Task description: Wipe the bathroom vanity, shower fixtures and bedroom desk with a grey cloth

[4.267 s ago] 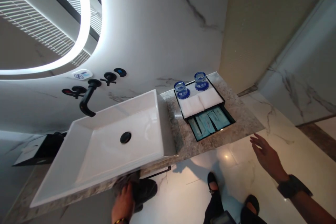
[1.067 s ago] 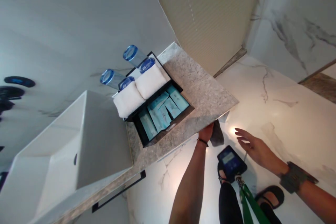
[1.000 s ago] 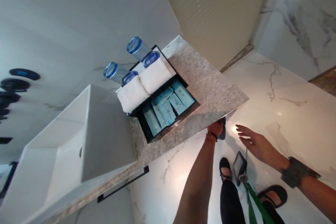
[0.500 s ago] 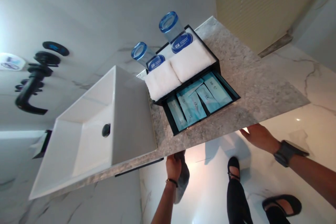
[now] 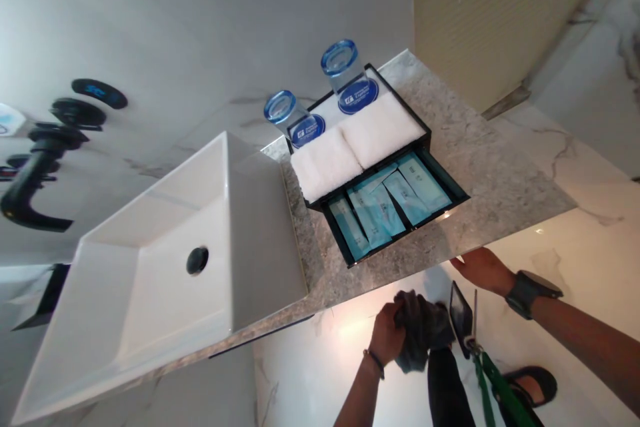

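Left hand [image 5: 387,333] grips a dark cloth [image 5: 419,337] below the granite counter [image 5: 500,180] (right hand [image 5: 481,268] touches its edge, grip unclear).

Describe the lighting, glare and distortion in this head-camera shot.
Head view: soft, even light on the white sink and the wall; a bright glare patch on the glossy floor beside the left hand gripping a dark cloth, and a small glint on the black tray rim. Wide-angle distortion tilts the stone counter and stretches the sink. The faucet looks soft at the frame's edge.
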Motion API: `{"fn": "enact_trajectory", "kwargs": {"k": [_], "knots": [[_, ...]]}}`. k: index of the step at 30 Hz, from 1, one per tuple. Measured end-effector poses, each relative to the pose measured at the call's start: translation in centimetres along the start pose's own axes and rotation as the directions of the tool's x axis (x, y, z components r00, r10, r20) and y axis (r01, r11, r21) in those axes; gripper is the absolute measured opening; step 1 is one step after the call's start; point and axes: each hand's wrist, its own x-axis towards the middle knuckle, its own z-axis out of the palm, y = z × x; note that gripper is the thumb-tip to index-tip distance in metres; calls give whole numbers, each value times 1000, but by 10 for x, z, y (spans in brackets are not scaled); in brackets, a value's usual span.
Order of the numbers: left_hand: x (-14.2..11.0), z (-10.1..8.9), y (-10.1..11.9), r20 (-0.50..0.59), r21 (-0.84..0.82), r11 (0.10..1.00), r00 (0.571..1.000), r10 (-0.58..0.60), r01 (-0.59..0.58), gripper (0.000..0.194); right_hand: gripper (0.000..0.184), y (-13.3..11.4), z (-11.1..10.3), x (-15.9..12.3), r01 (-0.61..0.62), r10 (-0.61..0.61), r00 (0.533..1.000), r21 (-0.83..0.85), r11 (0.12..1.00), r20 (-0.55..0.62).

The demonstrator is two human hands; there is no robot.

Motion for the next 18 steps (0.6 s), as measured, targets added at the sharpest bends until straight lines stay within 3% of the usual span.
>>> {"fn": "enact_trajectory", "kwargs": {"k": [2, 4, 7, 9, 11, 14, 16, 18], "knots": [[-38, -25, 38, 126, -123, 988, 986, 109, -94, 58, 36, -11, -20, -16, 22, -23, 1000, -11, 1000, -19], [-76, -62, 69, 148, -192, 961, 963, 227, -197, 61, 37, -23, -48, -36, 85, -84, 995, 3, 996, -53], [-111, -110, 88, -23, -11, 951, 951, 309, -310, 57, 34, -36, -97, -60, 176, -169, 963, 13, 984, -208], [-107, -118, 87, -154, 166, 946, 940, 304, -278, 56, 33, -35, -125, -66, 194, -196, 906, -44, 980, -374], [-83, -99, 86, -226, 266, 944, 940, 257, -194, 57, 40, -26, -145, -62, 138, -194, 876, -155, 978, -442], [-37, -45, 110, -213, 360, 916, 941, 263, -175, 61, 49, -4, -157, -51, 53, -161, 913, -283, 958, -375], [-15, -15, 149, -137, 381, 880, 924, 357, -283, 63, 54, 8, -156, -51, 50, -161, 924, -309, 950, -347], [-4, -6, 202, -60, 331, 855, 895, 442, -400, 62, 58, 16, -153, -60, 56, -152, 936, -293, 954, -317]]}}
